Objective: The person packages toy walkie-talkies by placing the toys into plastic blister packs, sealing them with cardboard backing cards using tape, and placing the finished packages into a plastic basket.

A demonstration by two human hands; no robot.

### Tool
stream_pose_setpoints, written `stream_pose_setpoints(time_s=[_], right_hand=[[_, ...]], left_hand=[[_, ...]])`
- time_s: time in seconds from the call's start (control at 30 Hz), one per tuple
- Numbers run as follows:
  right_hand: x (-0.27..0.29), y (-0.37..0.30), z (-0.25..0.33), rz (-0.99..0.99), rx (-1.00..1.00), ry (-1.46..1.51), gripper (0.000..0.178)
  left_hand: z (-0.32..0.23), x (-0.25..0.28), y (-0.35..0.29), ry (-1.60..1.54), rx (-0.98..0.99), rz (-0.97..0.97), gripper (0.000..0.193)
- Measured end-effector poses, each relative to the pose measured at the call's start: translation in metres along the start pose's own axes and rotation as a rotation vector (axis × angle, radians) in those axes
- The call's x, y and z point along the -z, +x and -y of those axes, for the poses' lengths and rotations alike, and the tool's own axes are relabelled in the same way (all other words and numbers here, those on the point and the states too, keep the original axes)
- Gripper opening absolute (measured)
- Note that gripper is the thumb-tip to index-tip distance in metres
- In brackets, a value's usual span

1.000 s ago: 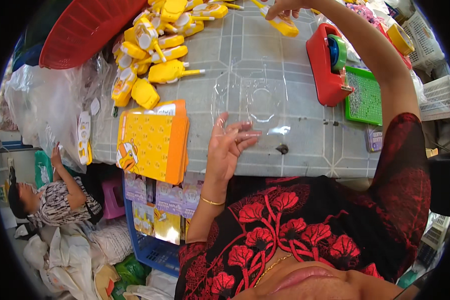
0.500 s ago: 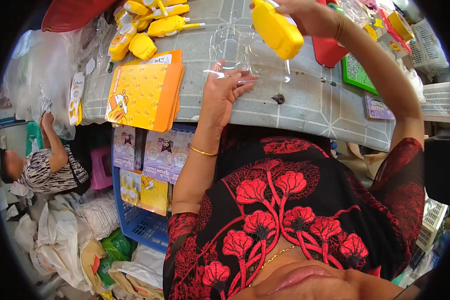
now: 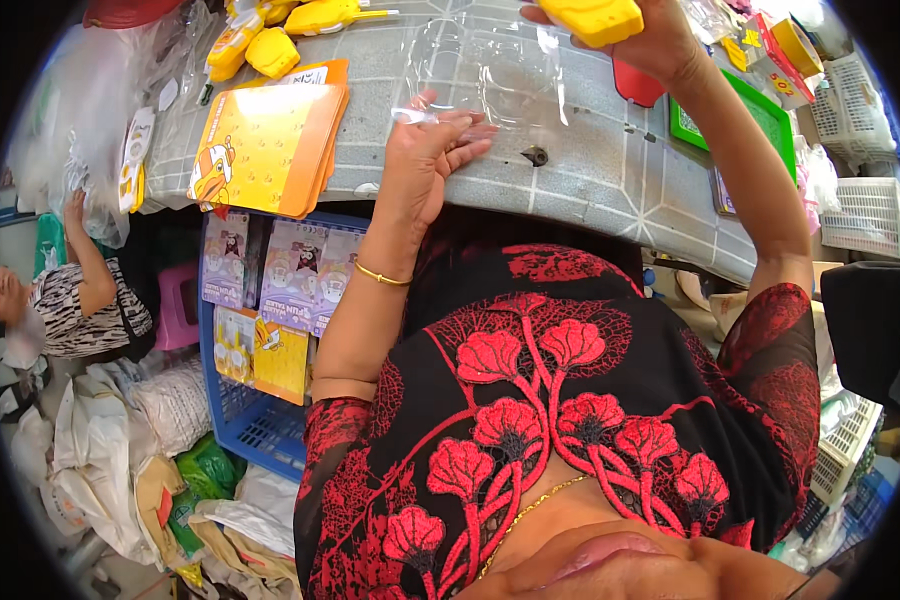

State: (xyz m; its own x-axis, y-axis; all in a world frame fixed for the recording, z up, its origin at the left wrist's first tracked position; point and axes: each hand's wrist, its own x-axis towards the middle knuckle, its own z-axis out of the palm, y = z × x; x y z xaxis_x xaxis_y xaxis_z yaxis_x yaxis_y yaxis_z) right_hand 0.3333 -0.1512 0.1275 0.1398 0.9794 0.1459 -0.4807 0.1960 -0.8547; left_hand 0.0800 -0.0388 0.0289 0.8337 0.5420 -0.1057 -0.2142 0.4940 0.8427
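My left hand (image 3: 433, 148) grips the near left edge of a clear plastic blister shell (image 3: 490, 85) that lies on the grey table, its fingers curled at the rim. The shell's moulded hollows are see-through and look unfilled. My right hand (image 3: 650, 45) is closed on a yellow toy walkie-talkie (image 3: 595, 18), raised at the top of the view to the right of the shell; the toy's upper part is cut off. More yellow toy walkie-talkies (image 3: 270, 52) lie heaped at the far left. Closer in is a stack of orange and yellow printed cards (image 3: 265, 140) with a duck picture.
A small dark cone-shaped piece (image 3: 536, 156) sits on the table (image 3: 590, 190). At right are a green tray (image 3: 735, 110), a red object (image 3: 638, 85), a tape roll (image 3: 798, 48) and white baskets (image 3: 863, 218). A blue crate (image 3: 260, 425) holds packed cards. Another person (image 3: 75, 310) works at left.
The view has shifted, so most things sit lower or further left or higher. My right hand has turned the toy walkie-talkie more level. My left hand stays on the blister shell.
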Motion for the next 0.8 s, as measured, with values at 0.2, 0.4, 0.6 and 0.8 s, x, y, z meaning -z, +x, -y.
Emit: stream_pose_setpoints(time_s=[0.2, 0.4, 0.6, 0.8], right_hand=[[-0.013, 0.006, -0.027, -0.026, -0.191, 0.290, 0.059], [-0.028, 0.020, -0.086, -0.414, -0.215, 0.003, 0.037], [-0.041, 0.022, -0.097, -0.348, -0.184, -1.363, 0.047], [-0.044, 0.002, -0.106, -0.262, 0.275, -1.808, 0.060]], left_hand=[[0.002, -0.020, -0.019, -0.030, 0.053, -0.002, 0.066], [0.008, -0.026, -0.020, -0.075, 0.026, -0.024, 0.063], [0.014, -0.029, -0.021, -0.022, -0.012, -0.054, 0.047], [0.012, -0.024, -0.015, -0.152, -0.026, -0.040, 0.044]])
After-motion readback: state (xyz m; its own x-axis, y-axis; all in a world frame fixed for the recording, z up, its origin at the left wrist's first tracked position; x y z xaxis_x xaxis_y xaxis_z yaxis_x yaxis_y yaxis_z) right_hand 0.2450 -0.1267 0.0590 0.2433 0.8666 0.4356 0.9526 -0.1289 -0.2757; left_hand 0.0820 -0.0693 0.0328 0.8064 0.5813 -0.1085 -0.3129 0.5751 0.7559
